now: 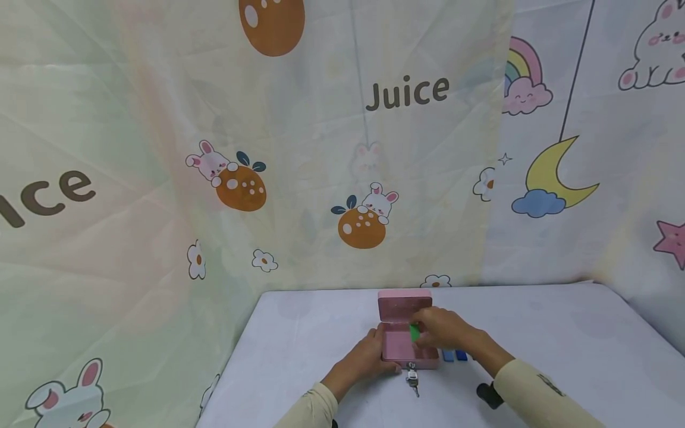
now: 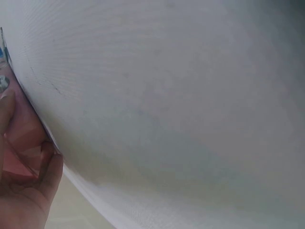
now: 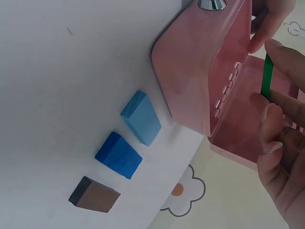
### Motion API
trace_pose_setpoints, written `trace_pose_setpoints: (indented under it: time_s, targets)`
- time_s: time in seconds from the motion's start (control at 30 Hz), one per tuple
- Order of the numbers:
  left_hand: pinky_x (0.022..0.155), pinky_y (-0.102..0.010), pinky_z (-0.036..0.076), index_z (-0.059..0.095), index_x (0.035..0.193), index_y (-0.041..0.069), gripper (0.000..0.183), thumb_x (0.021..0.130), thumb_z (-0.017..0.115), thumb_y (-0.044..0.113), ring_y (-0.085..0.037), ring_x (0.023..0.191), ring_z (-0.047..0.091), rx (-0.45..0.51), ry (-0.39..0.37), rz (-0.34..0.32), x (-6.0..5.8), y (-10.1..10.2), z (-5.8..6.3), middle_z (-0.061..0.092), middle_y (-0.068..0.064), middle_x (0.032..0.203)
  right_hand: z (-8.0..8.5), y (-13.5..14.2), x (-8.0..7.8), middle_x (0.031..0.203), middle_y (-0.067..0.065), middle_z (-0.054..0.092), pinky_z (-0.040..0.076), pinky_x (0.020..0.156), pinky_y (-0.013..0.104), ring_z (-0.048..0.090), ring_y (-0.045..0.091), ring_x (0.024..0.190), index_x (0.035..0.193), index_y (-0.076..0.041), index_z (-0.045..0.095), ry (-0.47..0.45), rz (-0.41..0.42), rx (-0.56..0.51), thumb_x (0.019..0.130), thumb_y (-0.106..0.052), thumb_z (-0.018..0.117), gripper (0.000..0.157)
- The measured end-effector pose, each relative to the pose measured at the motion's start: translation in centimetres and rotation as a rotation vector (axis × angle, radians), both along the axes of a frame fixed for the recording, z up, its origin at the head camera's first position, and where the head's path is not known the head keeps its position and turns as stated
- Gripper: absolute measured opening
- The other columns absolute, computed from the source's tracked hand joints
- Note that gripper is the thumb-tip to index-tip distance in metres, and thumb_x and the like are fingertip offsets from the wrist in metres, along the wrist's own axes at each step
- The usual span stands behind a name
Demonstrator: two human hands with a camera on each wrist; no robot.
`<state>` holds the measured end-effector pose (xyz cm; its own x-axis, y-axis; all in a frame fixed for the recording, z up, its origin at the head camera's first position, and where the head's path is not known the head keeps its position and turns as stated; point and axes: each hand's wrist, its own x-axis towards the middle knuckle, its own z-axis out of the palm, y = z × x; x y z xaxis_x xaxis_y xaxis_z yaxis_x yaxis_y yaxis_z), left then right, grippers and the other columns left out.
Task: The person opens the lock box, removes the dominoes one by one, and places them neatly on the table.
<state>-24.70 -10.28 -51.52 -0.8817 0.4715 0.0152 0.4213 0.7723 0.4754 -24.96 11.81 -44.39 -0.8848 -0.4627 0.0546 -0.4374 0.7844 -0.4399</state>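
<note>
A small pink metal box [image 1: 392, 345] stands on the table with its hinged lid [image 1: 404, 308] raised at the back. My left hand [image 1: 366, 353] grips the box's left side, thumb toward the front and fingers along the side wall. Between thumb and fingertips, my right hand [image 1: 441, 328] pinches a thin green block [image 3: 267, 76], over the box opening. A round lock [image 3: 212, 4] sits on the box front, and a key [image 1: 412, 380] hangs from it in the head view. The box floor is partly hidden by my right hand.
To the right of the box lie a light blue block [image 3: 143, 119], a dark blue block [image 3: 119, 155] and a brown block [image 3: 95, 195]. A black object [image 1: 489, 395] shows by my right sleeve. Printed cloth [image 1: 310, 249] hangs behind the white table [image 1: 316, 321].
</note>
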Motion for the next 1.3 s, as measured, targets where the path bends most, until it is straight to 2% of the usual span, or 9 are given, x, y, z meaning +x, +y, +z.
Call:
trace_pose_setpoints:
  time_s: [0.37, 0.73, 0.97, 1.3]
  targets:
    - [0.101, -0.033, 0.051, 0.033, 0.148, 0.011, 0.092, 0.078, 0.085, 0.04, -0.01, 0.106, 0.059, -0.002, 0.037, -0.018, -0.1, -0.1, -0.1, 0.058, -0.006, 0.122, 0.1, 1.1, 0.1, 0.091, -0.004, 0.067, 0.052, 0.067, 0.027, 0.055, 0.01, 0.078, 0.111, -0.005, 0.073, 0.043, 0.002, 0.03, 0.078, -0.017, 0.085, 0.037]
    - [0.103, -0.034, 0.051, 0.028, 0.154, 0.016, 0.099, 0.077, 0.086, 0.041, -0.009, 0.109, 0.059, 0.009, 0.021, -0.004, 0.1, -0.1, -0.1, 0.058, -0.003, 0.125, 0.1, 2.3, -0.2, 0.087, -0.007, 0.064, 0.052, 0.071, 0.03, 0.058, 0.017, 0.084, 0.111, -0.007, 0.071, -0.017, 0.011, 0.015, 0.078, -0.017, 0.085, 0.036]
    - [0.103, -0.034, 0.05, 0.03, 0.151, 0.016, 0.095, 0.078, 0.085, 0.041, -0.007, 0.109, 0.058, 0.012, 0.028, -0.01, 0.0, -0.2, -0.3, 0.057, -0.002, 0.124, -0.1, 2.9, -0.4, 0.088, -0.006, 0.063, 0.053, 0.072, 0.033, 0.059, 0.018, 0.085, 0.112, -0.008, 0.072, -0.051, -0.021, 0.003, 0.076, -0.018, 0.087, 0.041]
    - [0.104, -0.035, 0.05, 0.031, 0.15, 0.012, 0.094, 0.079, 0.083, 0.042, -0.014, 0.114, 0.06, -0.027, 0.048, -0.006, 0.1, -0.1, -0.2, 0.058, -0.007, 0.126, -0.3, 4.0, -0.5, 0.089, -0.005, 0.065, 0.053, 0.071, 0.033, 0.058, 0.017, 0.085, 0.117, -0.006, 0.072, -0.067, -0.03, 0.021, 0.075, -0.02, 0.088, 0.048]
